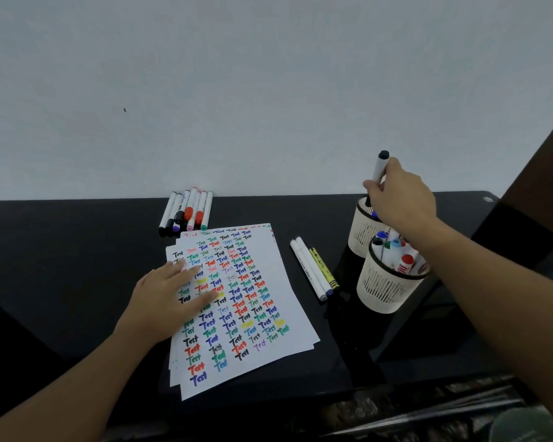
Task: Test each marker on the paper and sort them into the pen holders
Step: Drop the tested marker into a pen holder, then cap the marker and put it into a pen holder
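Two hands in view: the right hand (399,199) grips a dark-capped marker (379,170) upright over the far pen holder (363,237), its lower end inside the rim, while the left hand (170,295) lies flat, fingers straight, on the paper (268,314). Near pen holder (383,288), just beside the far one, holds several upright markers. Loose on the tabletop (61,266): a marker cluster (187,212) behind the paper, three more (315,269) between paper and holders.

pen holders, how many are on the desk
2, both at the right of the desk. The far pen holder sits under the right hand, which lowers a marker into it. The near pen holder, in front of it, is full of markers.
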